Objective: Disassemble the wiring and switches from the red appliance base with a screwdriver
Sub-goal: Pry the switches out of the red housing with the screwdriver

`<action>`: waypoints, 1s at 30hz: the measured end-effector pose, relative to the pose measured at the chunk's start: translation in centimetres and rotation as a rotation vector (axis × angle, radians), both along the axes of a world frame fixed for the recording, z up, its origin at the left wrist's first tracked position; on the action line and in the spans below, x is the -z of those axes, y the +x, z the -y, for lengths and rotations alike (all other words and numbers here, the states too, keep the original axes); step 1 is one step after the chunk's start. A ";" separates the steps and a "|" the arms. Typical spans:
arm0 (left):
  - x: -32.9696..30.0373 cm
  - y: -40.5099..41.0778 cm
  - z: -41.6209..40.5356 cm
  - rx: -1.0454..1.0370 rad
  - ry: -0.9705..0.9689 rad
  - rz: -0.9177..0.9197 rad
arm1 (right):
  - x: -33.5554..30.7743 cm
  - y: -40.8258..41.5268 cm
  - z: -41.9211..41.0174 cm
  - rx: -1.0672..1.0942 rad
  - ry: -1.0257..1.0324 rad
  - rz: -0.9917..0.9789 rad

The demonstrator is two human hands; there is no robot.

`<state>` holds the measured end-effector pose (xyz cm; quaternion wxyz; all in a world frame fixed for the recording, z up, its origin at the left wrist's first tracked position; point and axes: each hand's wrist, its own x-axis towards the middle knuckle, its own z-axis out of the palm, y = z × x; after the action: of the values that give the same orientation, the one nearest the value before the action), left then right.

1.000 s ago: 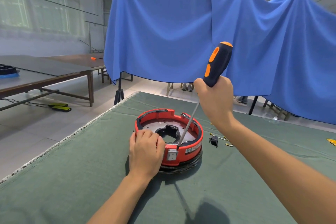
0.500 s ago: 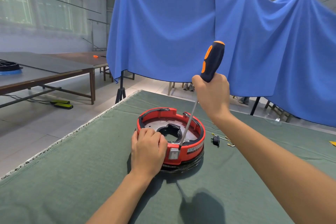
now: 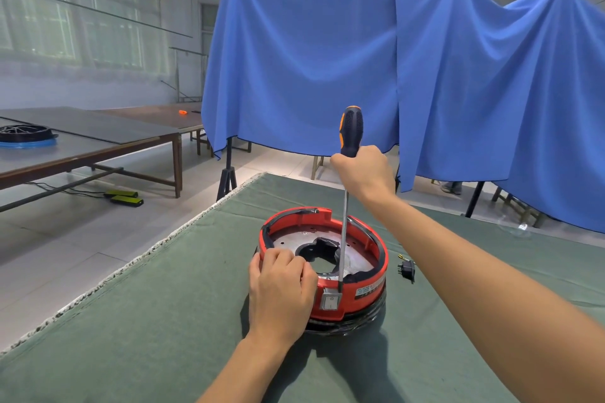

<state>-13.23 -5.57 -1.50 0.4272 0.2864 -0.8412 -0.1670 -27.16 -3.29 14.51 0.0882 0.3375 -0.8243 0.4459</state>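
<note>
The round red appliance base sits on the green cloth table, with a metal plate and a dark opening inside. A white rocker switch is set in its near wall. My left hand grips the base's near left rim, fingers curled over the edge. My right hand grips the black and orange screwdriver by the handle, held nearly upright. Its long shaft runs down inside the rim, and its tip sits just above the switch.
A small black plug part lies on the cloth right of the base. A blue drape hangs behind the table. Long tables stand at the left, one bearing a black ring on a blue disc. The table's left edge runs diagonally.
The screwdriver has swung from a rightward lean to nearly upright, my right hand moving left over the base. The left hand stays on the rim.
</note>
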 end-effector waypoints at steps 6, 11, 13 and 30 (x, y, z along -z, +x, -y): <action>0.0 -0.1 0.2 0.006 0.026 0.019 | 0.4 -0.4 1.3 -0.053 0.096 0.045; -0.1 -0.1 0.3 0.010 0.034 0.035 | 0.1 -0.3 0.0 -0.107 -0.032 0.066; -0.3 -0.1 0.5 0.010 0.043 0.036 | -0.2 0.0 -1.4 -0.100 -0.141 0.028; -0.2 -0.3 0.3 0.004 0.033 -0.006 | 1.4 3.2 -7.9 -0.171 -0.560 -0.176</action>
<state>-13.48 -5.84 -1.25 0.4245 0.2912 -0.8377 -0.1825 -23.92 4.56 13.10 0.2111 0.4054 -0.6272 0.6307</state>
